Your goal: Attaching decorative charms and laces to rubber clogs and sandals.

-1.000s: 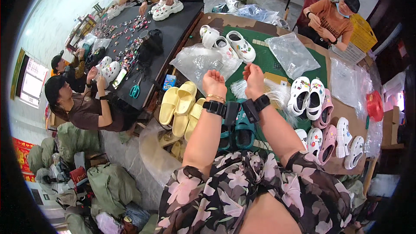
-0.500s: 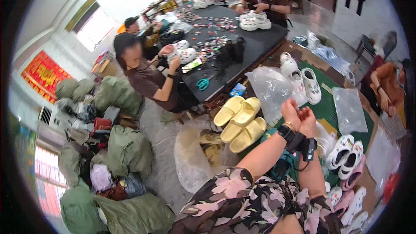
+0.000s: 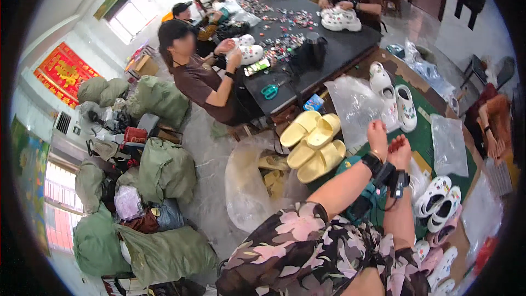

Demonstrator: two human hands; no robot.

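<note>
Above the green-topped table, my left hand is raised with its fingers curled in and nothing visible in them. Just to its right is my right hand, its fingers also curled, with nothing seen inside. The wrists are close together, each with a dark strap and a small black device. Beyond my hands lie a clear plastic bag and white clogs with charms. Pale yellow slides sit left of my left forearm. Another pair of white clogs stands right of my right forearm.
A black table holds scattered charms, teal scissors and a phone; several people work around it. Green sacks are heaped on the left. A large clear bag stands beside the slides. Another person's hand is at the right.
The whole view has shifted, so the room appears farther right and slightly lower. My hands have moved slightly apart. The shoes and bags stay in place.
</note>
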